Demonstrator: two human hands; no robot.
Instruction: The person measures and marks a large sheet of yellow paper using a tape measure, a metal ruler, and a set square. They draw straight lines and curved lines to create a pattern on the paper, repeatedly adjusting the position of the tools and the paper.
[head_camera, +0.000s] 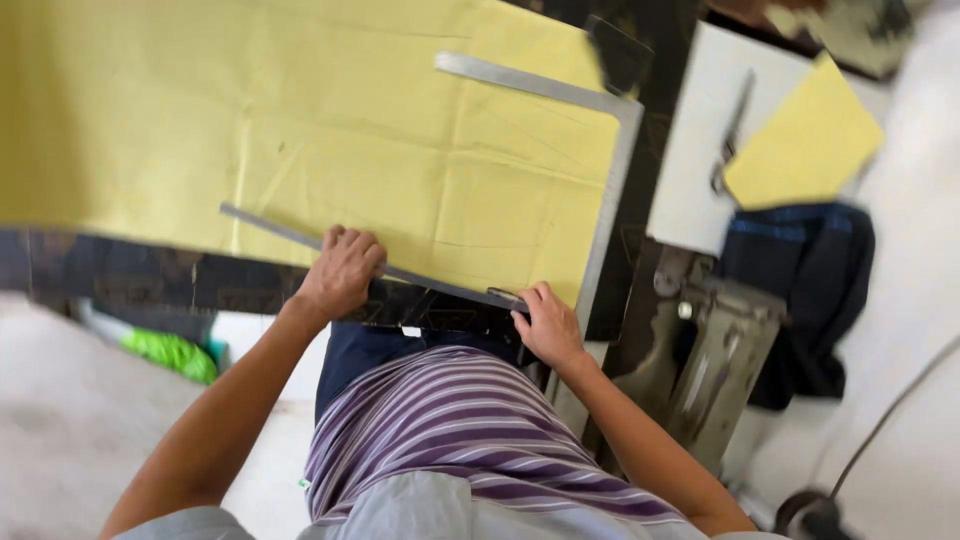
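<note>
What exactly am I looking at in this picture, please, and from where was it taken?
The picture comes from a camera worn on a person's head, looking down past a striped shirt at their own two bare hands. There is no machine arm here. A large yellow sheet of fabric or paper lies on a dark table. The left hand presses a long thin straight ruler against the sheet's near edge, and the right hand holds down the ruler's other end. A large metal L-shaped square lies along the sheet's right side. Further right are a white surface with scissors and a smaller yellow piece, with dark blue cloth below.
</note>
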